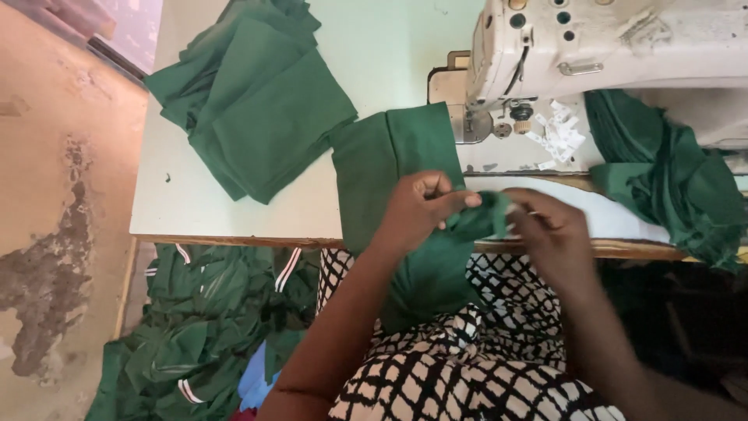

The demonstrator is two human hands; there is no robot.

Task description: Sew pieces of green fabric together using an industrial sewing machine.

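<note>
A dark green fabric piece lies over the table's front edge and drops onto my lap. My left hand pinches a bunched part of this fabric near the table edge. My right hand grips the same bunched end from the other side, fingers closed on it. Both hands meet just in front of the white sewing machine, below its needle area.
A stack of folded green fabric pieces lies on the pale table at the left. More green cloth is heaped at the right by the machine. Small white labels lie on the machine bed. Green garments with striped trim are piled on the floor.
</note>
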